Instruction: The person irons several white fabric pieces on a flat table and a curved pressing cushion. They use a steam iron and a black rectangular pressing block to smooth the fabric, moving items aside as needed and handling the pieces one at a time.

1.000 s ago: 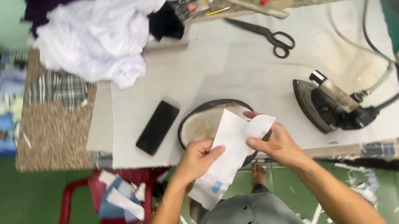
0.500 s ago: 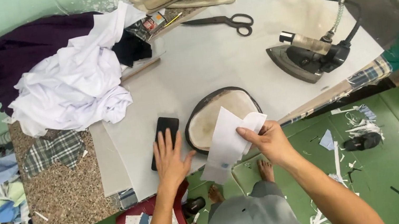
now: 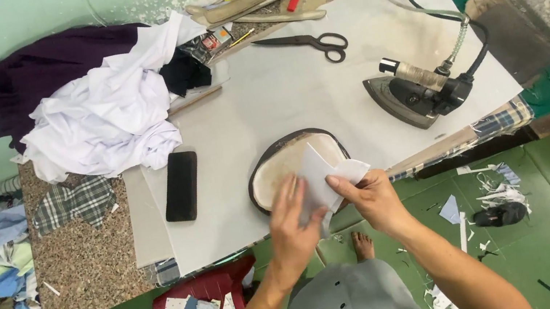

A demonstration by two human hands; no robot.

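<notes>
Over the near edge of the white ironing table [image 3: 295, 92], both your hands meet on a white piece of cloth [image 3: 318, 173]. Your right hand [image 3: 367, 199] pinches the cloth near its folded right corner, with thumb and fingers closed on it. Your left hand [image 3: 293, 225] is flat and mostly open, with the fingers spread on the left side of the cloth, touching it. You can't tell if its thumb grips underneath.

The cloth sits partly over an oval pressing pad [image 3: 284, 164] with a dark rim, which lies on the table right in front of you.

To the left of the pad lies a black phone [image 3: 181, 185], apart from your hands. Farther back on the left is a pile of white fabric [image 3: 107, 115], with dark purple cloth [image 3: 34, 71] behind it. Black scissors [image 3: 305, 43] lie at the back of the table. A dark steam iron [image 3: 419, 91] rests on the right side, with its cord running up and away. A red plastic chair [image 3: 189, 308] stands under the table edge, holding scraps.
</notes>
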